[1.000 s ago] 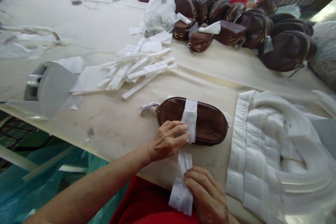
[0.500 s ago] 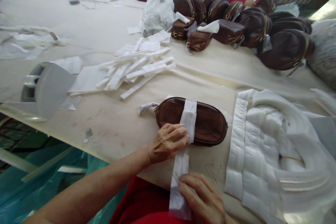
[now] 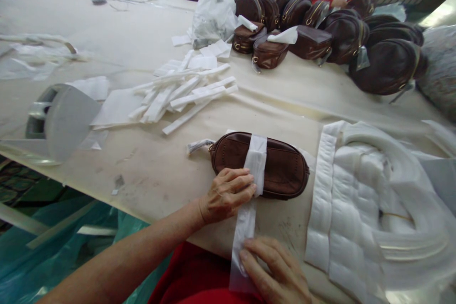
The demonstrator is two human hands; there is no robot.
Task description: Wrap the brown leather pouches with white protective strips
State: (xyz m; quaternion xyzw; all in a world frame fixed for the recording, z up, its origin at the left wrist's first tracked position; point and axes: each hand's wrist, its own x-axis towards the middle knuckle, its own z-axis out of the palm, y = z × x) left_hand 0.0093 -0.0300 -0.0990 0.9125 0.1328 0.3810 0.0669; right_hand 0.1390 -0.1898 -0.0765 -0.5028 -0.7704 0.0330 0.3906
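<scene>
Far to the left of the dark brown, oval leather-look pouch (image 3: 285, 166), a grey, round-sided plastic device (image 3: 73, 118) sits on the cream-coloured worktable (image 3: 156, 171). Crumpled teal plastic sheeting (image 3: 39, 270) lies below the table edge, left of and nearer than the pouch. Beyond the pouch and to its left, flat white strips (image 3: 185, 88) form a loose pile; a knotted white plastic bag (image 3: 213, 14) stands farther back.

At the pouch's near left side, the left hand (image 3: 230, 194) rests with fingers extended together on a white, thin band (image 3: 257, 159) that crosses the pouch's middle. The thumb is hidden; whether this hand grips cannot be told. A white translucent strip (image 3: 244, 228) runs from beneath these fingers toward the near side. The right hand (image 3: 276, 266), nearer than the pouch, is loosely curved, its fingertips at the strip's right edge; pinching cannot be confirmed.

Beyond the pouch and to its right, dark brown zippered bags (image 3: 384, 66) stand grouped. Immediately right of the pouch lies quilted white padding (image 3: 351, 213).
</scene>
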